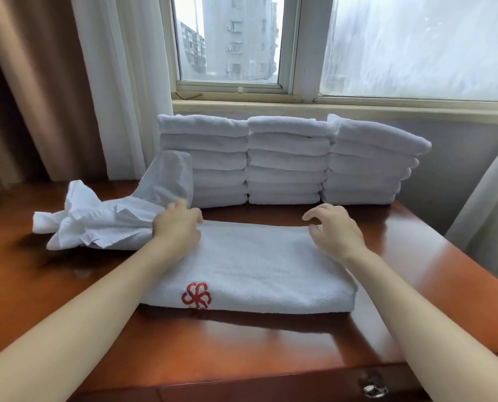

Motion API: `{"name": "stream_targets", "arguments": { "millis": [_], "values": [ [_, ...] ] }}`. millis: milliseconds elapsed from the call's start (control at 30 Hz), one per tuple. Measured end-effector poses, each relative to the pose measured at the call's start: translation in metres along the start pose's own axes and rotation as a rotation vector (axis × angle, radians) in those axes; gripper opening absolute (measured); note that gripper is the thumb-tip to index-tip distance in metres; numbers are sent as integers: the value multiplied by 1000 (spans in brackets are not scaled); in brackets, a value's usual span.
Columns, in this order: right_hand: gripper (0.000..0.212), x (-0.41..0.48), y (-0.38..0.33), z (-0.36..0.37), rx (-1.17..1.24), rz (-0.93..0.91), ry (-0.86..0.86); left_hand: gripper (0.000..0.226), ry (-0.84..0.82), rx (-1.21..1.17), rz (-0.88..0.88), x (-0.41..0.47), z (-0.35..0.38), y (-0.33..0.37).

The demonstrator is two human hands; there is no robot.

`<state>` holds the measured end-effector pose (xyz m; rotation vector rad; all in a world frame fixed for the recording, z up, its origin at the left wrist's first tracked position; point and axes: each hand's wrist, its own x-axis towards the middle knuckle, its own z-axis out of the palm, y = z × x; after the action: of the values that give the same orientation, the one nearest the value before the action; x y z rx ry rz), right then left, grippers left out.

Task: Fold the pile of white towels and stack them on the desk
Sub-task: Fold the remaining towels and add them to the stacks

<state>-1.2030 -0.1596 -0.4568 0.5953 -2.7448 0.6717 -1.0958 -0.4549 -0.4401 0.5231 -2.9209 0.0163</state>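
From my head view, the folded towel (256, 265) lay flat on the tabletop (416, 256) before me, its red emblem (197, 295) at the near edge. My left fingers (188, 211) curled down over its far left corner; I could not tell whether they pinched it. My right fingers (327, 211) hovered loosely bent above the far right edge, holding nothing. A crumpled towel (102, 224) lay to the left, and three stacks of folded towels (285, 161) stood beneath the window.

Wordless red emblem (197, 295) on towel (256, 262)
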Motion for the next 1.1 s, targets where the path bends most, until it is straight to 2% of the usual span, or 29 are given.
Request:
{"name": "stream_targets", "arguments": {
  "millis": [67,133,233,367,433,567,700,767,867,1000,1100],
  "values": [
    [31,0,-10,5,-36,-136,-177,23,-36,-165,117,-7,2,13],
    [35,-2,-14,7,-93,-115,-345,21,-127,-251,158,-14,7,27],
    [36,-2,-16,-2,-147,-50,-373,24,-118,-202,193,-16,12,41],
    [31,-12,-19,-18,-331,-61,-367,28,-118,-152,249,-14,13,65],
    [27,-23,-22,-24,-362,-46,-432,29,-128,-159,288,-15,15,79],
    [19,-47,-24,-34,-119,125,-751,32,-165,-186,395,-17,20,106],
    [13,-59,-26,-39,98,206,-947,38,-220,-171,525,-14,21,119],
    [11,-62,-25,-37,194,238,-938,44,-293,-148,570,-11,25,121],
    [12,-63,-20,-28,331,265,-828,49,-397,-119,560,-3,36,121],
    [16,-56,-17,-19,471,289,-689,49,-402,-95,553,15,40,121],
    [16,-54,-19,-15,474,297,-616,49,-404,-71,546,25,37,124]
  ]
}}
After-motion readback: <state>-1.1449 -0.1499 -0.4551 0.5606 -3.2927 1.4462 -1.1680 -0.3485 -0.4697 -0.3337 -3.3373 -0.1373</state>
